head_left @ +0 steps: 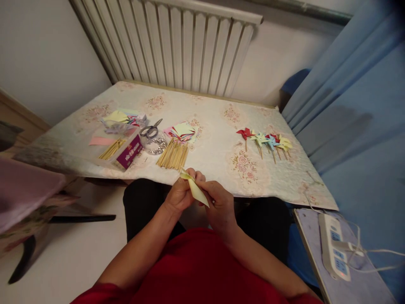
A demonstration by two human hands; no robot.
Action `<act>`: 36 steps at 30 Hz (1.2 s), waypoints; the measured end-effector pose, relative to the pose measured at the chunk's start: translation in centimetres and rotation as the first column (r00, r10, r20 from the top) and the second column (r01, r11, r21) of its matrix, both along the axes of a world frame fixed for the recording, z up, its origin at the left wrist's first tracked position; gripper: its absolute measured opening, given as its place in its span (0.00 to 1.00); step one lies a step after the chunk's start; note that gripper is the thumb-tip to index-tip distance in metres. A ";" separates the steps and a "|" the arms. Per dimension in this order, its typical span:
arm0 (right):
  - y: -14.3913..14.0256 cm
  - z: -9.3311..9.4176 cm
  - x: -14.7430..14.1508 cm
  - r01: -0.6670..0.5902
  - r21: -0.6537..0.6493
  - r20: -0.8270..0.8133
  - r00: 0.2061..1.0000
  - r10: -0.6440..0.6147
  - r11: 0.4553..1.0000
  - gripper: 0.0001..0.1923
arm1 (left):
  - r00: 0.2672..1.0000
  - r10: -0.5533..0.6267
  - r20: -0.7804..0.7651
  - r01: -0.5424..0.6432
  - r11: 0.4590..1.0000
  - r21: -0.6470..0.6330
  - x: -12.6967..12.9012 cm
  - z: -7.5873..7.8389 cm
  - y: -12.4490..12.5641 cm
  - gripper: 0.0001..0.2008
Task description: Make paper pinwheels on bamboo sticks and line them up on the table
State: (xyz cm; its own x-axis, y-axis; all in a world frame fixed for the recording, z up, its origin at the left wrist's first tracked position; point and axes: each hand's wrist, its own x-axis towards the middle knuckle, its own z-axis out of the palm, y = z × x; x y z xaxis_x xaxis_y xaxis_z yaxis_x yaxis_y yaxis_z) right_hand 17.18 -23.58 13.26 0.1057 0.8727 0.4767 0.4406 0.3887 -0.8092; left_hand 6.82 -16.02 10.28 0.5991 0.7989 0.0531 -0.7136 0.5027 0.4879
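Both hands hold a pale yellow folded paper [196,190] just in front of the table's near edge. My left hand [180,195] pinches its upper end and my right hand [220,207] grips its lower end. Right behind the hands, a bundle of wooden sticks [174,154] lies on the flowered tablecloth [218,122]. A stack of coloured paper squares [183,131] rests beyond the sticks. Several finished paper pinwheels [265,141] on sticks lie in a row at the right of the table.
Scissors [151,128] lie beside a clear tub of small silvery pieces [155,145]. An open box [122,151] holds more sticks, with coloured papers [118,117] behind it. A radiator [177,42] stands against the wall. A power strip [332,247] lies on a board at lower right.
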 end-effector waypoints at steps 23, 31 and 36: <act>0.4 -0.4 0.3 -0.061 -0.067 -0.013 0.998 0.060 0.996 0.16 | 0.999 0.028 -0.018 -0.028 1.000 0.005 -0.2 0.0 0.3 0.14; 0.5 -0.8 0.5 -0.064 -0.109 -0.063 0.996 0.058 0.992 0.17 | 0.999 0.044 -0.029 -0.044 0.999 0.014 -0.2 -0.2 0.3 0.13; 0.5 -0.9 0.4 -0.076 -0.173 -0.216 0.976 0.037 0.982 0.14 | 0.999 0.036 -0.039 -0.034 0.998 0.049 -0.2 -0.5 0.3 0.11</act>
